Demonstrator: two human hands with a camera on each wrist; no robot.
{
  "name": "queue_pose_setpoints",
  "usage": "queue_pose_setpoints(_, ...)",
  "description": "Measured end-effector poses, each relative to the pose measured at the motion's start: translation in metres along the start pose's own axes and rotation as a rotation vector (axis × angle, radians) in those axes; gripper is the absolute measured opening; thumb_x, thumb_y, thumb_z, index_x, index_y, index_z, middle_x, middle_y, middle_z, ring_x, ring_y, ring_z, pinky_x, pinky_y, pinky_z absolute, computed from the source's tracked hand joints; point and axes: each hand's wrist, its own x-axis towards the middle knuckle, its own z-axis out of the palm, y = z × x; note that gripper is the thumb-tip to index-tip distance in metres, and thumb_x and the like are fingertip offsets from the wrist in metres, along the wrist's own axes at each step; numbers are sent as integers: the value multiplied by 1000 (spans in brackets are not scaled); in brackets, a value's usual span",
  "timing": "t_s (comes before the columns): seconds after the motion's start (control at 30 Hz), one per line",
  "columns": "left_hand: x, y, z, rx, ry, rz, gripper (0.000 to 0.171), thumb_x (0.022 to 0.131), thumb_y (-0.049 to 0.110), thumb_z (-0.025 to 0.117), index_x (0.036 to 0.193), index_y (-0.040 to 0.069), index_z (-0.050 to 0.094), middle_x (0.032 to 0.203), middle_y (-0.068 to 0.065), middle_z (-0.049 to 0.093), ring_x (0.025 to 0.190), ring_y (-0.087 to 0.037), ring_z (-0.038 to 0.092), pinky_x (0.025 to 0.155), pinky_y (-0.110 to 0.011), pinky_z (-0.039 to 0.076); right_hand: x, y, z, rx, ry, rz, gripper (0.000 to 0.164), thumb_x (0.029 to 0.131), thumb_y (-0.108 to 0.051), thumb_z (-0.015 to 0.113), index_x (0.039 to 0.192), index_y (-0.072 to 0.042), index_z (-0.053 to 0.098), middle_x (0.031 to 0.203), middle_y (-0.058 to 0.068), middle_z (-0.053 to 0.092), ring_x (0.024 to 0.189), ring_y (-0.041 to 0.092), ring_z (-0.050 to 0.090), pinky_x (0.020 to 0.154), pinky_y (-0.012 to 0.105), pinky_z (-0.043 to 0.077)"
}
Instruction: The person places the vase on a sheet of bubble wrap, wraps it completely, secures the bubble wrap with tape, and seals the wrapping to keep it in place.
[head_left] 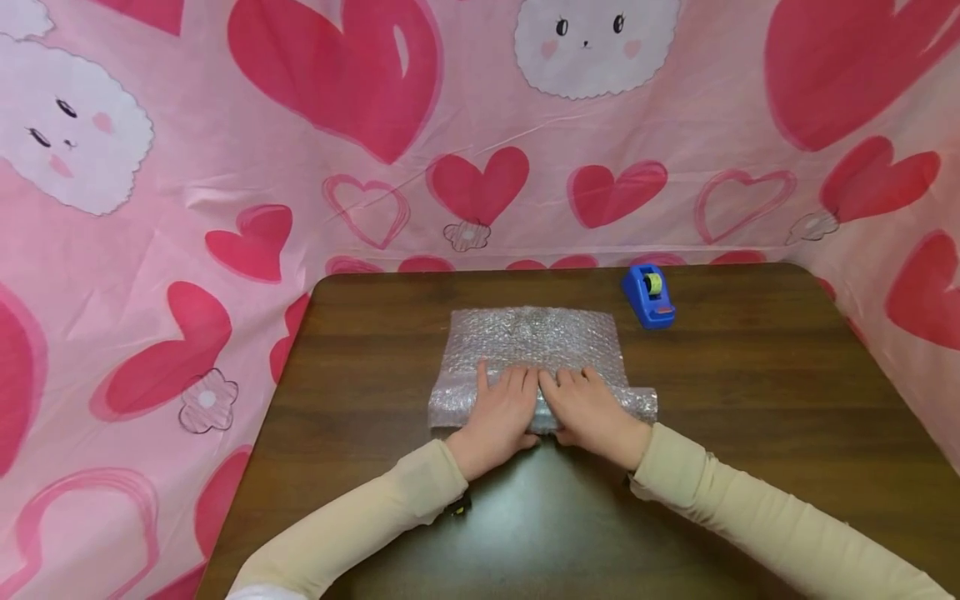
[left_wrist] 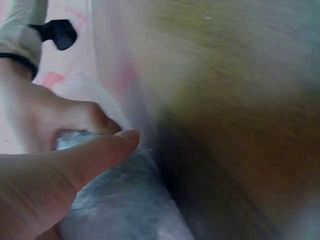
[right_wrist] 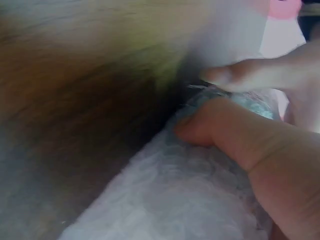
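Observation:
A sheet of clear bubble wrap point(head_left: 536, 333) lies on the table, its near edge rolled into a thick tube. My left hand point(head_left: 498, 417) grips the middle-left of this roll, fingers over the top and thumb on the near side. Right beside it, my right hand point(head_left: 596, 417) holds the roll the same way, the index fingers almost touching. One end of the rolled bubble wrap point(head_left: 642, 404) sticks out past the right hand. Up close in the wrist views, both thumbs press against the bubble wrap point(left_wrist: 130, 205). Whatever is inside the roll cannot be made out.
A blue tape dispenser point(head_left: 649, 297) stands at the back right of the brown wooden table point(head_left: 360, 350). Behind and to the sides hangs a pink cloth point(head_left: 540, 175) printed with hearts. A small dark object point(head_left: 459, 504) shows beneath the left sleeve.

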Motion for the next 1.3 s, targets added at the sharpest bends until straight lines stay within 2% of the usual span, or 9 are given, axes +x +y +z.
queue_pose_setpoints(0.17, 1, 0, 5, -4, 18, 3, 102, 66, 59, 94, 140, 4, 51, 133, -11, 61, 126, -27, 59, 109, -74, 34, 3, 2, -7, 64, -74, 17, 76, 64, -30, 97, 119, -1, 54, 92, 15, 64, 84, 32, 66, 76, 52, 51)
queue_pose_setpoints(0.47, 12, -8, 2, -140, -21, 14, 86, 61, 41, 98, 127, 4, 56, 120, -8, 67, 113, -25, 66, 108, -77, 33, 10, 7, -17, 162, -159, 28, 72, 66, -28, 94, 120, -1, 55, 99, 15, 68, 90, 31, 67, 78, 53, 51)
queue_pose_setpoints(0.57, 14, -9, 2, -138, -21, 25, 82, 61, 40, 97, 123, 4, 58, 114, -9, 67, 105, -26, 68, 106, -75, 36, 11, 8, -19, 166, -173, 39, 76, 67, -29, 94, 125, 2, 55, 107, 18, 68, 97, 34, 67, 85, 57, 51)
queue_pose_setpoints(0.67, 16, -10, 2, -118, -23, 41, 83, 61, 42, 96, 124, 3, 58, 113, -10, 67, 101, -27, 70, 106, -72, 40, 10, 7, -18, 146, -185, 60, 93, 70, -35, 94, 140, 6, 49, 128, 26, 63, 114, 40, 64, 96, 63, 48)
queue_pose_setpoints(0.8, 18, -10, 4, -95, -25, 65, 87, 62, 45, 95, 127, 0, 58, 114, -11, 68, 98, -27, 70, 104, -62, 48, 4, 2, -17, 56, -125, 84, 110, 70, -42, 95, 152, 7, 40, 144, 31, 53, 127, 46, 57, 104, 68, 43)
queue_pose_setpoints(1.0, 18, -13, 4, -122, -47, 75, 79, 62, 42, 94, 120, 2, 59, 107, -10, 68, 97, -25, 68, 99, -51, 53, -12, -12, -7, -77, 46, 73, 107, 66, -46, 98, 144, 7, 48, 128, 26, 60, 117, 43, 60, 101, 66, 46)
queue_pose_setpoints(1.1, 19, -14, 2, -137, -64, 89, 73, 61, 42, 95, 112, 5, 59, 100, -8, 66, 88, -22, 66, 83, -43, 57, -17, -15, 0, -77, 69, 72, 107, 63, -46, 100, 142, 6, 48, 129, 27, 59, 120, 44, 58, 103, 66, 45)
queue_pose_setpoints(1.23, 22, -14, -2, -167, -105, 102, 70, 62, 41, 95, 110, 5, 58, 98, -7, 65, 81, -18, 62, 65, -34, 56, -18, -12, 6, -87, 86, 68, 111, 57, -44, 102, 140, 5, 48, 133, 30, 57, 124, 46, 57, 105, 67, 42)
queue_pose_setpoints(1.3, 23, -15, -3, -182, -123, 104, 70, 63, 40, 95, 110, 5, 59, 99, -8, 65, 81, -18, 62, 63, -33, 56, -17, -11, 7, -101, 93, 54, 112, 55, -45, 103, 139, 5, 48, 130, 30, 58, 123, 46, 58, 104, 67, 42)
